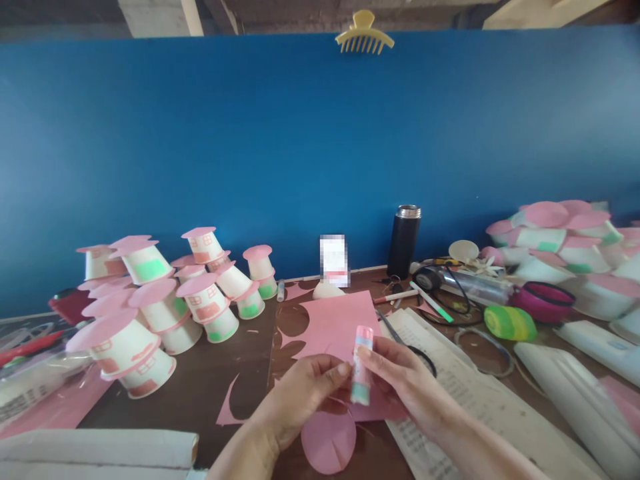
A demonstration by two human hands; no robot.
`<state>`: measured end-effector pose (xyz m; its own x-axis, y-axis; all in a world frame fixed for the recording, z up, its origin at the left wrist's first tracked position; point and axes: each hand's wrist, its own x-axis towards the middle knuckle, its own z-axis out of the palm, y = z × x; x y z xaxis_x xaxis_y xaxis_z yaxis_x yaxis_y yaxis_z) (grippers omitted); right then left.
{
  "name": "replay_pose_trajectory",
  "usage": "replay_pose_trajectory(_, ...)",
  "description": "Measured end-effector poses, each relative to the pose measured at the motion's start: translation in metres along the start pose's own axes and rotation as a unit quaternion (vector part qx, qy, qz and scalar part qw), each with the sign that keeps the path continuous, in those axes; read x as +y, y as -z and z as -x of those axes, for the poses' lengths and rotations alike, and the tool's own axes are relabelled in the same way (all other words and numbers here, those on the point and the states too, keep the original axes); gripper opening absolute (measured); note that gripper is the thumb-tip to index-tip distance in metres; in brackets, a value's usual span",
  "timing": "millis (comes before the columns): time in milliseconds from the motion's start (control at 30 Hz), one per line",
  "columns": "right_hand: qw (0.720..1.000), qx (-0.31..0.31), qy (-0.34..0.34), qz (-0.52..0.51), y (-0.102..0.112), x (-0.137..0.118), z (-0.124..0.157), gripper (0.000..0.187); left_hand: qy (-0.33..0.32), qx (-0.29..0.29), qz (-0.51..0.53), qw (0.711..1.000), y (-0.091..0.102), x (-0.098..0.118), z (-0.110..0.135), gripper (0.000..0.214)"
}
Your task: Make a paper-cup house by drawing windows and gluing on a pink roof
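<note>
My right hand (400, 380) grips a glue stick (363, 363) upright, its pink cap on top. My left hand (305, 393) is closed beside it, fingertips touching the lower part of the stick. Under my left wrist lies a pink paper circle (329, 440) with slits cut into it. A pink paper sheet (340, 323) with round holes cut out lies just behind my hands on the brown table (215, 393).
Several white paper cups with pink tops (165, 300) are heaped at the left, more at the far right (560, 240). A black flask (404, 241), scissors (400, 337), pens, printed paper (465, 393), white rolls (575, 393) and a blue wall (300, 153) surround the spot.
</note>
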<state>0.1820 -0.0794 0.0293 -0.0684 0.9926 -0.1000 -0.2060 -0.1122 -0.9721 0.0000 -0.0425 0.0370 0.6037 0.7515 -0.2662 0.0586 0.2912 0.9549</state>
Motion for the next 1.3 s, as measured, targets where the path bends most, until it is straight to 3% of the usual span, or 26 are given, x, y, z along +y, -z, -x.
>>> replay_pose_trajectory(367,0.998,-0.034,0.039,0.035,0.002,0.009,-0.005,0.037,-0.009,0.005,0.056,0.998,-0.001,-0.010,-0.003,0.041)
replay_pose_trajectory(567,0.997,0.038,0.026,0.068,0.005,0.002,-0.002,0.043,0.002,-0.005,0.035,0.999,-0.003,-0.007,-0.001,0.038)
replay_pose_trajectory(833,0.991,0.055,0.060,0.106,0.009,0.002,-0.004,0.043,0.018,-0.033,-0.007,0.999,-0.005,0.000,0.003,0.036)
replay_pose_trajectory(1000,0.993,0.045,0.037,0.103,0.008,0.001,-0.004,0.044,-0.003,-0.087,-0.046,0.995,-0.006,0.004,0.006,0.025)
replay_pose_trajectory(1300,0.996,0.033,0.004,0.079,0.007,-0.003,-0.001,0.046,-0.026,-0.087,-0.066,0.994,-0.004,-0.002,0.002,0.018)
